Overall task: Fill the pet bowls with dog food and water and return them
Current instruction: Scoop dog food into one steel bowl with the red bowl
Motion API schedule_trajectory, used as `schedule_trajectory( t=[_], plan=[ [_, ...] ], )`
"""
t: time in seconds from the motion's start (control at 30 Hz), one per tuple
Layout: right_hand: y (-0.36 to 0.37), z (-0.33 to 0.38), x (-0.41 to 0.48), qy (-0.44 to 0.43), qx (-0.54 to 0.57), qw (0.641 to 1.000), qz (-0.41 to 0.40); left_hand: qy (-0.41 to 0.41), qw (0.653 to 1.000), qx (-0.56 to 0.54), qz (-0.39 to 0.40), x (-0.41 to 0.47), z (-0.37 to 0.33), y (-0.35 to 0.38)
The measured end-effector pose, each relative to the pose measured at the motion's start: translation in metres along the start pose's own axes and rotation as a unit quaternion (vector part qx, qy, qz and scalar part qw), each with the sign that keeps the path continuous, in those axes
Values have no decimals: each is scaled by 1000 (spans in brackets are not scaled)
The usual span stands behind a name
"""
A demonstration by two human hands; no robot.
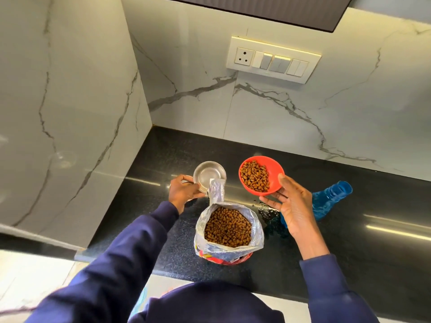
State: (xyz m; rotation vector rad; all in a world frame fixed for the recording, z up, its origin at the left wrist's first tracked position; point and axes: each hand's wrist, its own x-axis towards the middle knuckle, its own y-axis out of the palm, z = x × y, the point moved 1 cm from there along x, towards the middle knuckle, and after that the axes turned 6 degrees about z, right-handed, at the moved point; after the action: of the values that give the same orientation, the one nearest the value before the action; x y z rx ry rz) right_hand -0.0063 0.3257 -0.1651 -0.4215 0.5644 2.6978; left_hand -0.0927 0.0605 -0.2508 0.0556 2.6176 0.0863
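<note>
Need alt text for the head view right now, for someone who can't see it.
A person's right hand holds a red bowl of kibble while the left hand grips a steel bowl of water above a black counter. An open dog food bag stands between them, a blue bottle at right.

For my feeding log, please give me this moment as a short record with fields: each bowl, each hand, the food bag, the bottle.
red bowl: holds kibble, in right hand
steel bowl: seems to hold water, gripped by left hand
food bag: open, upright on black counter, kibble inside
blue bottle: on counter, behind right hand
spill: small wet patch near bottle
</note>
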Motion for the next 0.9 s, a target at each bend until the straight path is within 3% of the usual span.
schedule_trajectory(
  t=[0.2,0.53,0.7,0.9],
  plan=[
    [35,-11,-2,14,-22,999,30,54,994,-86,-32,-26,2,-57],
    [107,-34,-17,30,-48,994,98,46,978,-191,-66,-68,17,-128],
    [129,-47,-23,40,-66,991,110,32,979,-193,-53,-83,24,-147],
    [139,-57,-27,42,-68,990,120,26,985,-141,-95,-88,30,-157]
  ],
)
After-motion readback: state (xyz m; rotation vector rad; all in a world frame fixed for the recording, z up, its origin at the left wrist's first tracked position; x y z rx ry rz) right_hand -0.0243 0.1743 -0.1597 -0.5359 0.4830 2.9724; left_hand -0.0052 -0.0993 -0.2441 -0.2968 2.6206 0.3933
